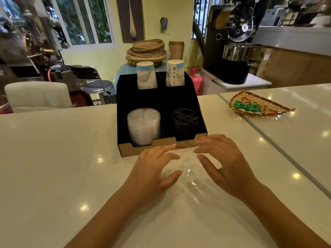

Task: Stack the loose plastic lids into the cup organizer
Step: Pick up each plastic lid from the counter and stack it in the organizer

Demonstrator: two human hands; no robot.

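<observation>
A black cup organizer (139,99) stands on the white counter in front of me. Its front left slot holds a stack of clear plastic lids (143,126); the front right slot holds black lids (185,120). Two stacks of paper cups (146,75) stand in the back slots. Just in front of the organizer, blurred clear loose lids (186,169) lie on the counter between my hands. My left hand (154,169) and my right hand (225,163) flank them with fingers spread. Whether the fingers touch the lids is unclear.
A woven tray (259,104) with a green packet lies at the right on the adjoining counter. A seam (279,151) runs between the two counter tops. Behind the counter are a white chair, a stool, stacked baskets and a black machine.
</observation>
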